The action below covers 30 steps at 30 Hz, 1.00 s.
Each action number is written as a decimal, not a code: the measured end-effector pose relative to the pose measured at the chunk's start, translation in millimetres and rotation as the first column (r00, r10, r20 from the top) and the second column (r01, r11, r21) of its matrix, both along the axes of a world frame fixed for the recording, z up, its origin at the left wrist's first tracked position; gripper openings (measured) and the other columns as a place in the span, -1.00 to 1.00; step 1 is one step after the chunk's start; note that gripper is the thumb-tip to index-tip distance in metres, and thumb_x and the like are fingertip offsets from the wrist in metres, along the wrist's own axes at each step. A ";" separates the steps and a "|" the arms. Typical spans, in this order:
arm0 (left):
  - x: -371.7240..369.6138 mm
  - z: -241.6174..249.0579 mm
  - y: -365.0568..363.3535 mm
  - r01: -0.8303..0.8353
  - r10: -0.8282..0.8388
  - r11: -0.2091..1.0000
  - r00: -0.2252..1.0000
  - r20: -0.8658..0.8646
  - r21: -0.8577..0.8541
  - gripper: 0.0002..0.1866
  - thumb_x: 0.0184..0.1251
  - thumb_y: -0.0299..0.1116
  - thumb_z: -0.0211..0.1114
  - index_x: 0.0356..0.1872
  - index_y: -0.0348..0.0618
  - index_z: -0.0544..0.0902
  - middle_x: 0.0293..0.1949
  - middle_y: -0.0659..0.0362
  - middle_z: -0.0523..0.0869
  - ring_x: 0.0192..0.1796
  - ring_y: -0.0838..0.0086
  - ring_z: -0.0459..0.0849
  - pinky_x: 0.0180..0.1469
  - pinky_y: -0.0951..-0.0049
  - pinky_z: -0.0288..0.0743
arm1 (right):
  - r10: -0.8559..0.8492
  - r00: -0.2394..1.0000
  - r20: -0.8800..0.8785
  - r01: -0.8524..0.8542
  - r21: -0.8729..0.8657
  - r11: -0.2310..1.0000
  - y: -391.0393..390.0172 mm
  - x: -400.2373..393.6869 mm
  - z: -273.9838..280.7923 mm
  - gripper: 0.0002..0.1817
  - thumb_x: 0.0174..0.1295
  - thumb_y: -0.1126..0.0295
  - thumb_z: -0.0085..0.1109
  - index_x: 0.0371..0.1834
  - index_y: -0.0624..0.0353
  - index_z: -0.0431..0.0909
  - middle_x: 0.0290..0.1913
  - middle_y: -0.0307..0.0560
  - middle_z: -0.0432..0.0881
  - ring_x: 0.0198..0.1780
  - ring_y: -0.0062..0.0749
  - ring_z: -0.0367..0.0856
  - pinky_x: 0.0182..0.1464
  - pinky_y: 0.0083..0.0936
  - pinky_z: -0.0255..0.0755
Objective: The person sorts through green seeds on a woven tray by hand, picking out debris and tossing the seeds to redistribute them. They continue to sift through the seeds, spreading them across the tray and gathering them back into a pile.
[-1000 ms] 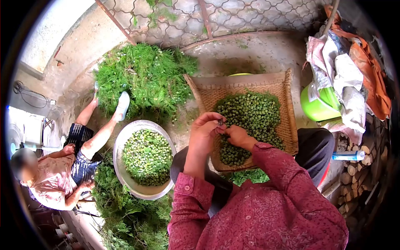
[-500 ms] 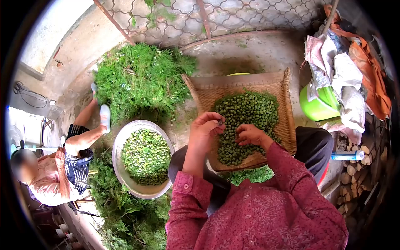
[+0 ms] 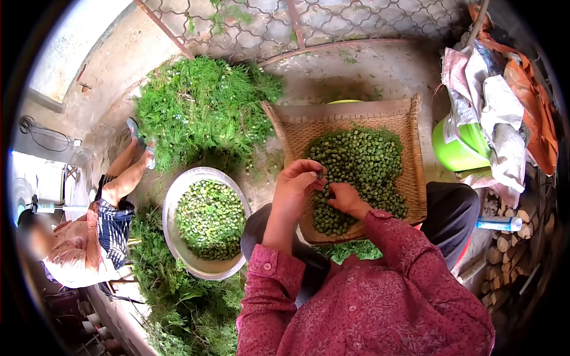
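On my lap rests a woven basket tray (image 3: 412,139) with a heap of small round green pods (image 3: 356,160). Over the heap's left edge, my left hand (image 3: 301,178) is closed in a pinch on a small dark item that I cannot make out. My right hand (image 3: 347,199) is just to its right, low over the pods, with its fingers bent down; its fingertips are partly hidden, so its hold is unclear. A metal basin (image 3: 168,216) with lighter green pods (image 3: 211,219) stands on the ground to the left of my knee.
Feathery green plants (image 3: 202,113) are piled beyond the basin, with more (image 3: 184,296) below it. Another person (image 3: 89,237) sits at the far left. On the right are a green bucket (image 3: 460,145) with sacks (image 3: 499,107), a bottle (image 3: 499,223) and stacked firewood (image 3: 504,255).
My right hand has shifted slightly left, nearer my left hand. The other person's legs have moved closer together. The whole view has shifted a little.
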<state>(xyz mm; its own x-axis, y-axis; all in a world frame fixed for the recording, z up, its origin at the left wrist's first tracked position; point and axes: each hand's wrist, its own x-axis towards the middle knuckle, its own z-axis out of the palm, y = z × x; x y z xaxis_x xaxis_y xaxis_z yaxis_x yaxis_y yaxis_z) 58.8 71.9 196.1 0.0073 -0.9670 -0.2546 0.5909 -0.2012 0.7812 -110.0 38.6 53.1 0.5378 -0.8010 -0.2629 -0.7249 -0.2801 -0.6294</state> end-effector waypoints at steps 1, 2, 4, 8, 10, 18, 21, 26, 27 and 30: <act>-0.2 -0.2 -0.7 0.003 -0.003 1.000 1.000 -0.002 -0.002 -0.84 0.13 -0.57 0.10 -0.25 -0.28 0.56 -0.29 0.09 0.65 -0.33 0.44 0.65 -0.25 0.48 0.57 | -0.008 1.000 -0.023 0.008 -0.004 1.000 0.4 0.8 -1.1 -0.81 -0.15 0.34 0.17 -0.44 0.17 0.52 -0.34 0.06 0.58 -0.23 -0.01 0.55 -0.18 -0.17 0.42; -0.2 -0.9 -0.9 0.005 -0.005 1.000 1.000 -0.005 -0.004 -0.84 0.13 -0.58 0.10 -0.25 -0.28 0.56 -0.29 0.09 0.65 -0.33 0.44 0.65 -0.25 0.48 0.57 | -0.016 0.999 -0.046 0.015 -0.008 1.000 0.9 1.9 -3.9 -0.80 -0.15 0.33 0.17 -0.44 0.16 0.52 -0.32 0.05 0.57 -0.23 0.00 0.55 -0.18 -0.16 0.42; -0.6 -3.1 -0.8 0.005 -0.005 1.000 1.000 -0.013 -0.004 -0.84 0.13 -0.58 0.10 -0.25 -0.29 0.56 -0.29 0.09 0.65 -0.33 0.44 0.65 -0.26 0.48 0.57 | -0.005 0.996 -0.091 0.001 -0.050 0.999 3.3 4.0 -12.5 -0.79 -0.15 0.32 0.19 -0.44 0.16 0.51 -0.31 0.05 0.57 -0.22 0.01 0.54 -0.18 -0.14 0.42; -2.2 -2.9 -1.0 0.002 -0.002 1.000 1.000 -0.018 0.006 -0.83 0.13 -0.58 0.09 -0.25 -0.29 0.56 -0.30 0.09 0.65 -0.33 0.44 0.65 -0.26 0.47 0.57 | 0.002 0.995 -0.095 -0.019 -0.176 0.984 13.3 6.5 -17.5 -0.80 -0.15 0.36 0.17 -0.42 0.16 0.52 -0.31 0.08 0.57 -0.25 0.01 0.55 -0.19 -0.16 0.43; -2.1 -1.8 -0.1 -0.001 0.001 1.000 1.000 -0.014 0.015 -0.83 0.12 -0.58 0.09 -0.25 -0.29 0.56 -0.30 0.09 0.65 -0.33 0.44 0.65 -0.26 0.47 0.57 | -0.038 0.999 0.028 0.041 -0.089 0.995 12.3 4.2 -14.8 -0.81 -0.14 0.39 0.14 -0.41 0.17 0.52 -0.32 0.07 0.57 -0.31 -0.03 0.56 -0.24 -0.22 0.44; -3.2 -0.4 0.2 -0.006 0.006 1.000 1.000 0.012 0.015 -0.84 0.13 -0.57 0.08 -0.26 -0.28 0.56 -0.30 0.10 0.65 -0.34 0.44 0.65 -0.27 0.46 0.56 | -0.452 0.849 0.275 0.159 0.682 0.714 -4.4 -24.7 18.9 -0.83 0.02 0.43 0.06 -0.36 0.29 0.51 -0.50 -0.12 0.56 -0.48 -0.46 0.54 -0.46 -0.54 0.40; -3.6 -3.6 1.6 -0.005 0.005 1.000 1.000 0.018 0.004 -0.84 0.13 -0.57 0.08 -0.26 -0.28 0.56 -0.30 0.11 0.65 -0.34 0.44 0.65 -0.26 0.47 0.56 | -0.375 0.874 0.310 0.094 0.648 0.755 -2.9 -18.4 12.4 -0.80 -0.01 0.42 0.08 -0.35 0.31 0.53 -0.49 -0.08 0.58 -0.47 -0.41 0.56 -0.43 -0.50 0.41; -0.3 -1.1 2.9 -0.006 0.006 1.000 1.000 -0.003 0.019 -0.84 0.13 -0.57 0.09 -0.26 -0.28 0.56 -0.30 0.11 0.65 -0.34 0.45 0.65 -0.27 0.49 0.56 | -0.108 0.942 0.319 0.022 0.261 0.965 0.5 11.4 -21.6 -0.79 -0.10 0.35 0.13 -0.46 0.27 0.59 -0.43 0.10 0.60 -0.35 -0.09 0.58 -0.26 -0.31 0.45; 0.2 -0.8 2.7 -0.008 0.008 1.000 1.000 -0.016 0.020 -0.84 0.13 -0.57 0.10 -0.26 -0.28 0.56 -0.30 0.11 0.65 -0.34 0.46 0.65 -0.27 0.50 0.56 | -0.038 0.970 0.239 -0.001 0.162 0.987 2.1 17.4 -20.4 -0.81 -0.10 0.36 0.13 -0.46 0.25 0.59 -0.42 0.10 0.60 -0.34 -0.07 0.58 -0.25 -0.29 0.45; 2.0 -0.2 2.9 -0.014 0.015 1.000 1.000 -0.014 0.027 -0.84 0.13 -0.57 0.10 -0.25 -0.28 0.56 -0.29 0.11 0.65 -0.35 0.46 0.65 -0.26 0.51 0.57 | 0.076 0.997 0.001 -0.076 -0.026 0.997 11.4 37.1 -14.2 -0.84 -0.10 0.39 0.11 -0.48 0.21 0.60 -0.38 0.14 0.60 -0.30 0.00 0.58 -0.23 -0.23 0.45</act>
